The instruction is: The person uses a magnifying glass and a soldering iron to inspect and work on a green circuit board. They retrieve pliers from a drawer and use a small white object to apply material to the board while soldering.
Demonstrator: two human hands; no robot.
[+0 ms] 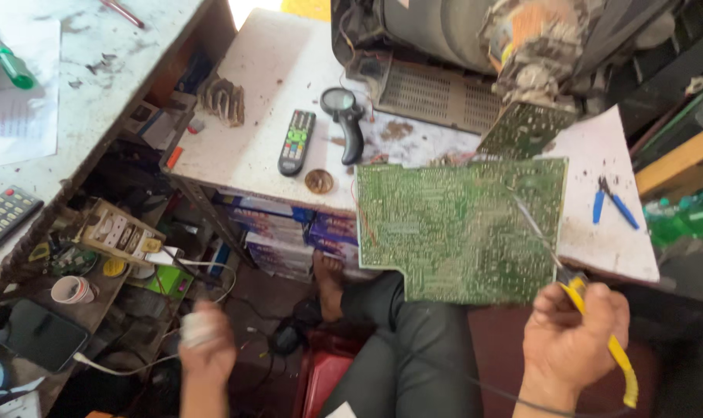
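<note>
Right hand sits lowest in the head view, fingers curled tight around the yellow handle of a soldering iron; its thin metal shaft runs up and away from the knuckles, and the tip rests on the green circuit board. I read the board as solder side up, propped off the edge of the white table and over the person's dark-trousered lap, just above the right fingers.

Left hand hangs well apart from the board, down beside the cluttered shelf. It is motion-blurred, with something white at the fingers; I cannot tell whether they are closed, or on what.

Progress, my judgement: iron is in hand and on the board, so rework on the joints looks under way. No finished or unfinished joints can be separated at this size.

Beyond the fingertips, on the table: a black remote control, a black-handled magnifier, blue-handled pliers off to the right.

Hidden or unclear: iron's cord leaves the frame at the bottom; iron tip contact point too small to resolve; opened television chassis cut off at top edge.
</note>
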